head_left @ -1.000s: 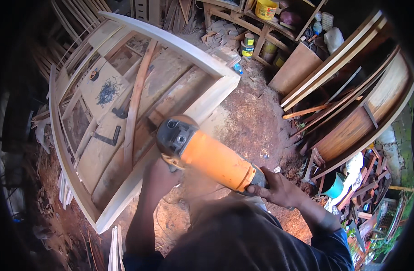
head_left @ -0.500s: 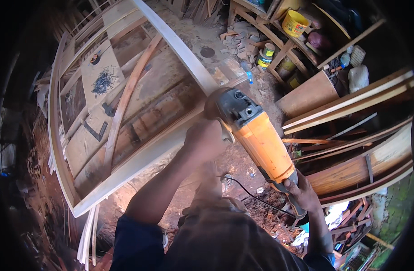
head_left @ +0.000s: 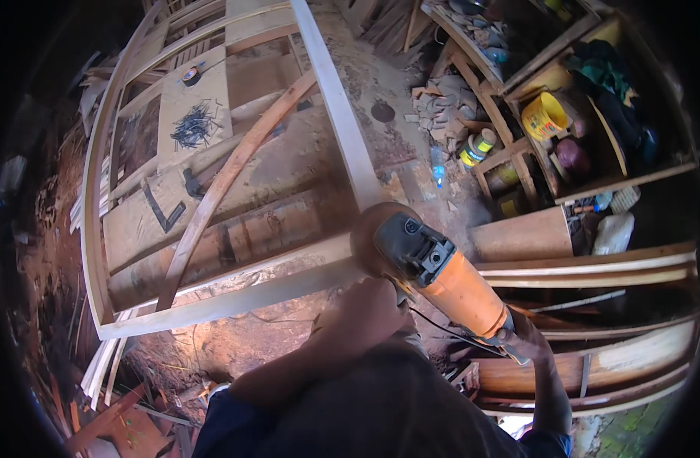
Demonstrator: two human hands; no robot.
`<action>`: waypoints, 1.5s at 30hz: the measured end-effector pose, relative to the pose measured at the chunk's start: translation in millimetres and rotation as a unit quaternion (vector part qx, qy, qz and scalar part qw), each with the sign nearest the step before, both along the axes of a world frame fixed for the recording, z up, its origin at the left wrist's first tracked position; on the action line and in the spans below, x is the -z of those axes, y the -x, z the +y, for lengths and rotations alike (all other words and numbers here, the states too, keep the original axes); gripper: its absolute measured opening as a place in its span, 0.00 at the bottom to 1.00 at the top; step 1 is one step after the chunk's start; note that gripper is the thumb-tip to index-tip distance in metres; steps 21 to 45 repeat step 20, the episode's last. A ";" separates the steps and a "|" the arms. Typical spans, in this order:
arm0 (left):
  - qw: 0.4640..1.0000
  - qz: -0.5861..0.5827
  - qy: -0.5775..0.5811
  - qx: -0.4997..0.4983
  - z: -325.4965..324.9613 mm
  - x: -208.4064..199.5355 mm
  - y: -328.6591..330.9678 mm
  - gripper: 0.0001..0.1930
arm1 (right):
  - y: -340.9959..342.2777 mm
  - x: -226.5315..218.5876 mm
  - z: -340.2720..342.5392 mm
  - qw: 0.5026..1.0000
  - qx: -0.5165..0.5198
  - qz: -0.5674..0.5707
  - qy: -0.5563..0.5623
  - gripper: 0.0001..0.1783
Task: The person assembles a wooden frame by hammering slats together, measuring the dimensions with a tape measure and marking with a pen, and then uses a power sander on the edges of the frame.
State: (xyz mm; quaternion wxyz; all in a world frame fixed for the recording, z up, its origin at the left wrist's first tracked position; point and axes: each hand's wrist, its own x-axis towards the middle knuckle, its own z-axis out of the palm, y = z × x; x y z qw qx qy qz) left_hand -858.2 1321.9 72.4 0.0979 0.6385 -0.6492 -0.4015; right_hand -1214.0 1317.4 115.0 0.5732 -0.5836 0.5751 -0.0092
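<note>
An orange and black angle grinder [head_left: 463,294] lies slantwise over the near right corner of a pale wooden frame [head_left: 269,296]. Its round dark head covers that corner, so the disc and its contact with the wood are hidden. Close behind the head, my left hand [head_left: 374,304] is closed, apparently around the side handle, which the fingers mostly hide. My right hand [head_left: 527,340] wraps the rear handle at the lower right. A dark power cord [head_left: 441,327] runs beneath the tool.
Inside the frame, a bench board carries a heap of nails [head_left: 195,126], a tape roll [head_left: 191,75], a black square [head_left: 163,210] and a hammer head [head_left: 192,183]. A curved reddish slat [head_left: 239,164] crosses it. Shelving with a yellow bucket [head_left: 544,116] and stacked planks [head_left: 594,267] stand right.
My view has shifted, so the frame and shelves sit differently in it. The grinder appears lower and further right, still over the same corner, with both hands on it.
</note>
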 end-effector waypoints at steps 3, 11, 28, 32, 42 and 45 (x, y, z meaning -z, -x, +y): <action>0.996 0.019 0.015 -0.082 -31.2 4.7 -4.6 0.21 | -7.4 3.0 -74.8 0.999 -0.043 0.018 -0.023 0.58; 0.971 0.057 0.038 -0.229 -218.4 10.8 -56.1 0.21 | -84.7 2.3 -376.0 0.975 -0.209 0.071 0.035 0.50; 0.899 -0.176 0.185 -0.355 -431.3 10.8 -133.4 0.55 | -200.1 14.8 -651.8 0.961 -0.268 0.035 0.052 0.41; 0.899 -0.176 0.185 -0.355 -431.3 10.8 -133.4 0.55 | -200.1 14.8 -651.8 0.961 -0.268 0.035 0.052 0.41; 0.899 -0.176 0.185 -0.355 -431.3 10.8 -133.4 0.55 | -200.1 14.8 -651.8 0.961 -0.268 0.035 0.052 0.41; 0.899 -0.176 0.185 -0.355 -431.3 10.8 -133.4 0.55 | -200.1 14.8 -651.8 0.961 -0.268 0.035 0.052 0.41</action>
